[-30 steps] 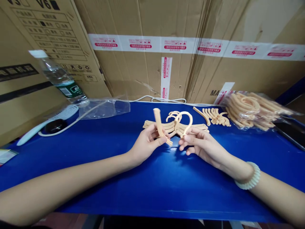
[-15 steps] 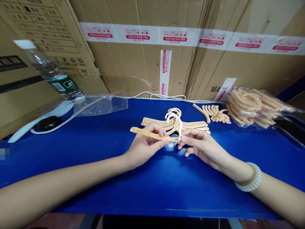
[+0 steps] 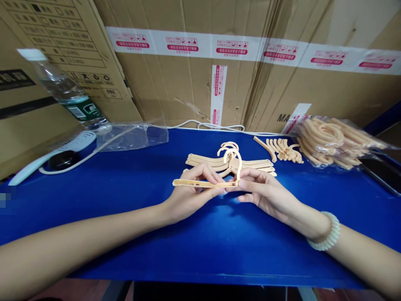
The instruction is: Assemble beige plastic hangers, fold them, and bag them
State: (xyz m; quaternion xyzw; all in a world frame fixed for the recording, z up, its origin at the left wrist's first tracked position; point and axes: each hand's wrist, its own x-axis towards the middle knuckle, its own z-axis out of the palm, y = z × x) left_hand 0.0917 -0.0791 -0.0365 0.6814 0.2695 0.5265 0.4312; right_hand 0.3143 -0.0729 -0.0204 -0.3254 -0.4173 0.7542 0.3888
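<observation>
Between thumb and fingers, my left hand [image 3: 196, 190] grips a beige hanger arm [image 3: 191, 183], held level with its narrow edge toward me. My right hand [image 3: 263, 188] pinches the foot of a curved hanger hook [image 3: 240, 161] at the arm's right end. Hook and arm meet at the right fingertips; whether they are locked together is hidden there. Just behind both hands lie several beige hangers [image 3: 255, 165] with hooks, stacked on the blue table [image 3: 200, 246].
Loose hooks and an arm [image 3: 282, 148] lie back right, beside a clear bag of hanger parts [image 3: 332, 140] and a dark phone [image 3: 382, 173]. At left are a water bottle [image 3: 75, 100], a pale brush [image 3: 59, 152], a black mouse-like object [image 3: 64, 159] and a plastic bag [image 3: 134, 138]. Cardboard boxes [image 3: 175, 83] stand behind.
The hanger arm has turned from a slant to nearly level, its right end rising slightly. The hook has shifted a little right, and my right fingers have drawn in closer to the joint.
</observation>
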